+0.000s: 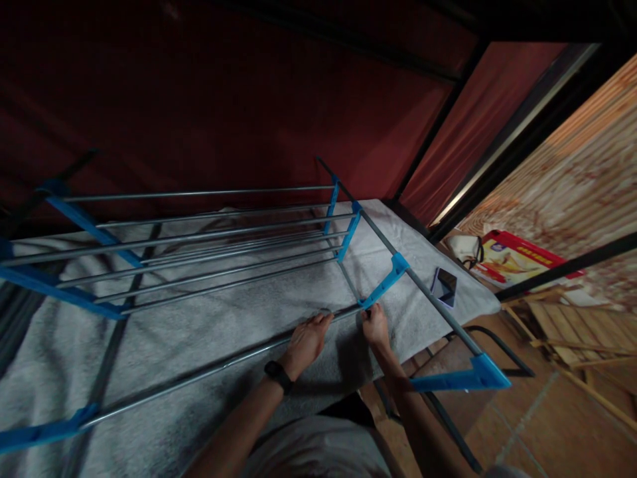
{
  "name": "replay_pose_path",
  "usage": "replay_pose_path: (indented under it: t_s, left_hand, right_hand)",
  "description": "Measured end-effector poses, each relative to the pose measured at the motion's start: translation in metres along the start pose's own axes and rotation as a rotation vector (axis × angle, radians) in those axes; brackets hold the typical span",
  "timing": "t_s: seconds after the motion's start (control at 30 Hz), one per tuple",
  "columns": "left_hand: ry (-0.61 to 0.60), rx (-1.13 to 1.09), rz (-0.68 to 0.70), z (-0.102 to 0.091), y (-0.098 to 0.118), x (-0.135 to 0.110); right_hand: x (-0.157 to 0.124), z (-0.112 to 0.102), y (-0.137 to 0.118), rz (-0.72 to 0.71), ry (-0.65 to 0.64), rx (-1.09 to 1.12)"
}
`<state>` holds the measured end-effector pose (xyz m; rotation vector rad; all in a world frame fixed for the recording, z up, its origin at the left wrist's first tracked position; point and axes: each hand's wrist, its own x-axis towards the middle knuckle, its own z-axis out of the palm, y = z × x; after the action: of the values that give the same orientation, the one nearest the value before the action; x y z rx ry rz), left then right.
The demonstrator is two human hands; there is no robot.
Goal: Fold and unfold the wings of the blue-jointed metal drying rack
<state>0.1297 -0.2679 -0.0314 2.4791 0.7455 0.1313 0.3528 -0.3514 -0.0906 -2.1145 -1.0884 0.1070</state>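
Note:
A rack of grey metal tubes and blue plastic brackets lies on its side across a grey blanket (308, 285). My left hand (307, 342) is wrapped over the nearest metal tube (223, 365), and a dark band circles that wrist. At the tube's right end, my right hand (375, 325) grips the lower tip of a blue bracket (387, 285) where tube and bracket meet; its fingertips are partly hidden. The bracket's upper end sits on a long side pole (438, 302). Another blue bracket (462, 380) is on that pole's near end, beside my right forearm.
A phone (444, 287) lies on the blanket to the right. Beyond it are a red and yellow box (522, 255) and a white pouch (465, 249). Wooden slatted furniture (582, 325) stands on the tiled floor. Dark red fabric (223, 99) hangs behind, with dark frame bars.

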Motion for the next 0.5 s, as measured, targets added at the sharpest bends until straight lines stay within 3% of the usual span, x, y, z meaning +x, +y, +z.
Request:
replay_pose_path:
  t_s: [0.5]
  left_hand:
    - [0.008, 0.019, 0.011, 0.0067, -0.0035, 0.0004]
  right_hand:
    - [-0.0101, 0.0101, -0.0084, 0.058, 0.125, 0.090]
